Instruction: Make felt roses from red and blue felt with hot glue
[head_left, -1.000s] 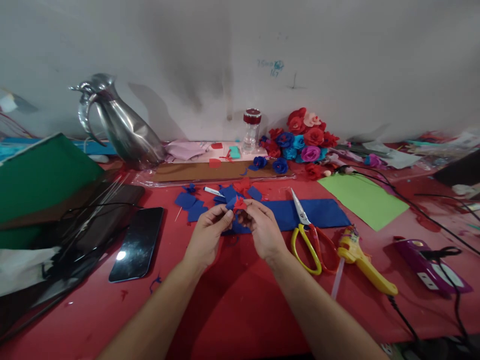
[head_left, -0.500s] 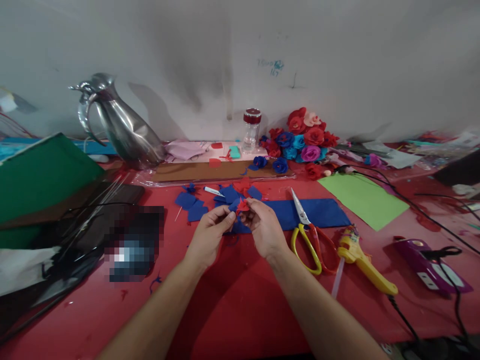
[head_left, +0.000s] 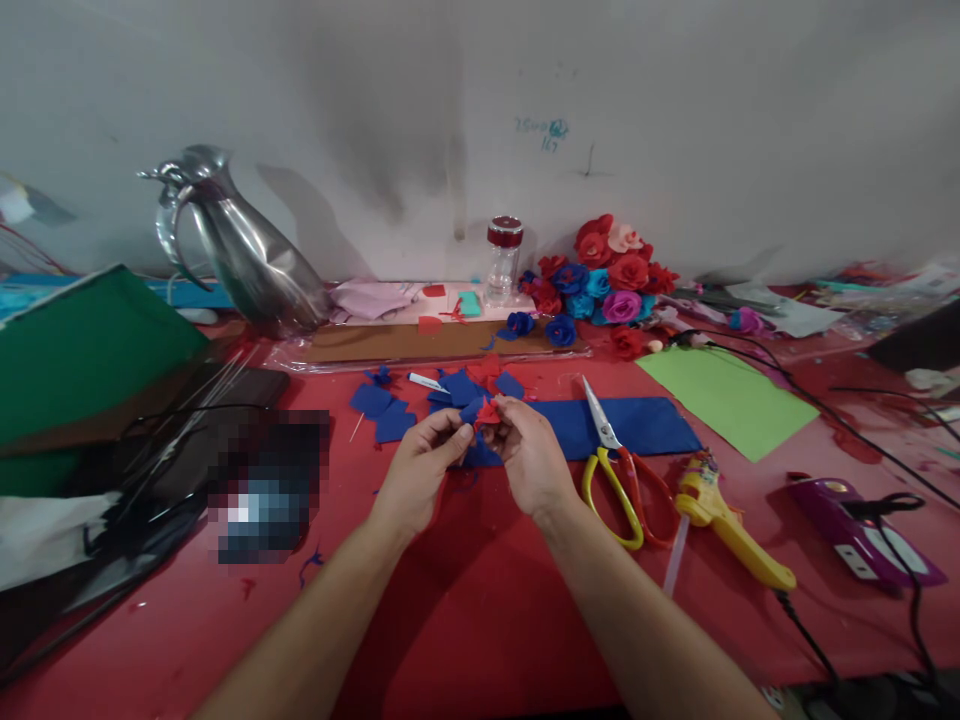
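My left hand (head_left: pixel 416 470) and my right hand (head_left: pixel 534 455) meet over the middle of the red table, their fingertips pinched. Between them is a small red and blue paper flower (head_left: pixel 487 412), partly covered by the fingers. Its red part lies by the right fingertips, its blue part by the left. Loose blue paper pieces (head_left: pixel 370 400) are scattered just beyond and left of my hands. A long folded blue paper strip (head_left: pixel 660 426) runs from beneath my hands to the right. Scissors (head_left: pixel 607 440) with one yellow and one red handle lie across it.
Right of the scissors lie a yellow glue gun (head_left: pixel 720 520), a purple power strip (head_left: pixel 862 535) and a light green sheet (head_left: pixel 735 400). Finished paper flowers (head_left: pixel 619 272), a lidded glass bottle (head_left: pixel 502 265) and a steel jug (head_left: pixel 255 250) stand along the wall. Cables cross the right side.
The red part of the paper flower has turned slightly between my fingertips. Both hands are in nearly the same place, and the things on the table have not moved.
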